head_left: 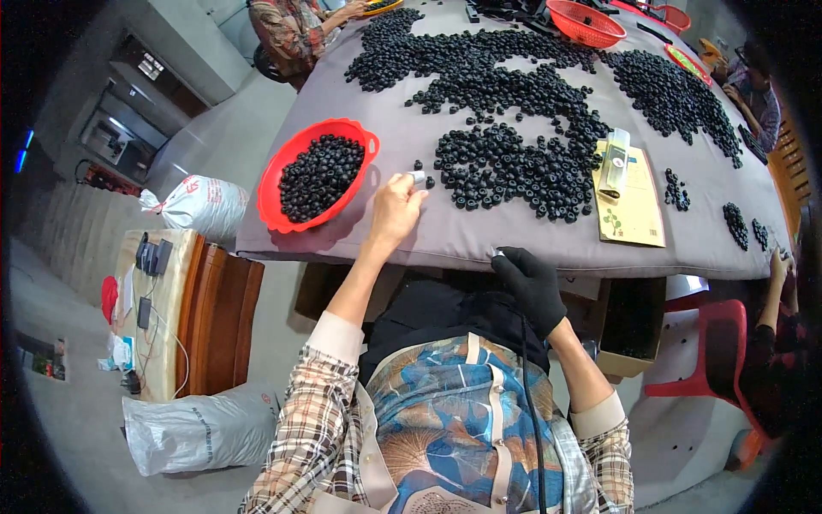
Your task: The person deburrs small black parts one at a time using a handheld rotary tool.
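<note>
My left hand [396, 211] is bare apart from a whitish cover on one fingertip. It reaches over the table's near edge, thumb and forefinger apart, close to a few loose small black round parts [430, 182]. Left of it lies a red plastic basket [271, 176] filled with the same parts. My right hand [533, 289], in a black glove, is closed at the table's front edge. A small pale tip shows at its fingers; what it grips is mostly hidden. A black cord [533, 403] runs from near this hand down over my apron.
Large heaps of black parts [505, 171] cover the grey-clothed table [385, 244]. A clear plastic box [614, 163] rests on a yellow booklet [640, 214]. Other people sit around the table. Left are a wooden cabinet [227, 313] and white sacks [205, 208]; right, a red chair [715, 351].
</note>
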Motion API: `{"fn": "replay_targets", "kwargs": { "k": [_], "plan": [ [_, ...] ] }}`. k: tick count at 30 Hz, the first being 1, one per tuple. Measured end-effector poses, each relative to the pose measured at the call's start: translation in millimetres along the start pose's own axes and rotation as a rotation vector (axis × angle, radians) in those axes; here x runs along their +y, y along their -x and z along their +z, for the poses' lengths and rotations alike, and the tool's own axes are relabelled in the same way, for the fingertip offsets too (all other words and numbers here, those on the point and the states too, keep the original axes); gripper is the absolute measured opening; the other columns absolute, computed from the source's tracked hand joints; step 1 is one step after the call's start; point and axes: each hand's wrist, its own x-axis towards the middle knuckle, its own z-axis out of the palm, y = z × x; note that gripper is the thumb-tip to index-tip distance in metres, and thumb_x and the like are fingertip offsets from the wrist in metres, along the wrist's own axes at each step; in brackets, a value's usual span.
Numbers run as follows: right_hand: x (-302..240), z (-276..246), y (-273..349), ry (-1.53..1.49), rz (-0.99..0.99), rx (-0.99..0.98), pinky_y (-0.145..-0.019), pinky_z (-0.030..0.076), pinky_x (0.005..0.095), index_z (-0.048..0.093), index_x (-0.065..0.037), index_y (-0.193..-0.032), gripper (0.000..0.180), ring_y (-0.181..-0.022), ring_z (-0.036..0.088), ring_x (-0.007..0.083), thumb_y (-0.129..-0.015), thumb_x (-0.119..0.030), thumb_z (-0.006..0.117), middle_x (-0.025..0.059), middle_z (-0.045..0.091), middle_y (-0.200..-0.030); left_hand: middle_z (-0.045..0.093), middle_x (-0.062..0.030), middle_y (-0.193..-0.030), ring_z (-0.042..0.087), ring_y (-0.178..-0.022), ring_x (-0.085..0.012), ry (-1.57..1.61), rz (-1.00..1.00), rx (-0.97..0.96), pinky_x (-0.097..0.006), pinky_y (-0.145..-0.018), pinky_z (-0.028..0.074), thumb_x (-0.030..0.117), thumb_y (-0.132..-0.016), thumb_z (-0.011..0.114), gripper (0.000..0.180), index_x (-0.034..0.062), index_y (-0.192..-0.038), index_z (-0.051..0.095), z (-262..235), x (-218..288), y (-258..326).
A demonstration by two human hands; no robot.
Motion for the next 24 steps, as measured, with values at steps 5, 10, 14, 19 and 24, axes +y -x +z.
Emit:
{"fn": "replay_targets", "kwargs": {
  "k": [5,10,14,19,24],
  "plan": [
    [1,1,-4,0.086,-0.033,-0.016,-0.080,0.045,0.0312,0.059,-0.002,-0.104,0.032,-0.093,0.060,0.0228,-0.087,-0.027,0.052,0.0163,0.061,-0.101,0.056,-0.0175,-0.081,0.056,-0.080,-0.0341,-0.189,0.116,-0.014,-0.042,-0.069,0.045,0.015,-0.070,0.067,0.022,0.0025,-0.087,0.059,29,-14,-22],
    [0,-2,-7,0.201,-0.246,-0.013,-0.073,0.046,0.0259,0.060,0.001,-0.102,0.029,-0.081,0.057,0.0095,-0.084,-0.021,0.061,0.0102,0.065,-0.090,0.056,-0.0186,-0.076,0.057,-0.073,-0.0352,-0.349,0.227,-0.001,-0.041,-0.064,0.046,0.009,-0.074,0.062,0.015,0.0005,-0.086,0.057,34,-26,-35],
    [5,-3,-7,0.118,-0.224,0.000,-0.072,0.046,0.0258,0.060,0.001,-0.102,0.030,-0.080,0.056,0.0088,-0.083,-0.022,0.061,0.0097,0.065,-0.090,0.057,-0.0145,-0.072,0.059,-0.063,-0.0238,0.025,-0.030,-0.136,-0.033,-0.055,0.046,0.008,-0.079,0.057,0.013,0.0002,-0.089,0.058,28,-22,-16],
    [16,-4,-11,0.105,-0.379,0.193,-0.073,0.046,0.0253,0.056,0.001,-0.108,0.033,-0.082,0.055,0.0092,-0.083,-0.019,0.061,0.0067,0.063,-0.093,0.062,-0.0078,-0.082,0.057,-0.061,-0.0076,0.843,-0.288,-0.360,-0.019,-0.053,0.046,0.004,-0.085,0.050,0.022,-0.0011,-0.106,0.057,31,55,49],
    [1,-5,-7,-0.185,-0.051,0.138,-0.072,0.047,0.0288,0.052,0.002,-0.112,0.046,-0.082,0.059,0.0166,-0.080,-0.030,0.060,0.0140,0.061,-0.093,0.060,-0.0003,-0.071,0.053,-0.058,-0.0052,0.858,-0.220,-0.452,-0.018,-0.051,0.043,0.003,-0.085,0.053,0.015,0.0014,-0.097,0.062,41,81,86]
  ]
}}
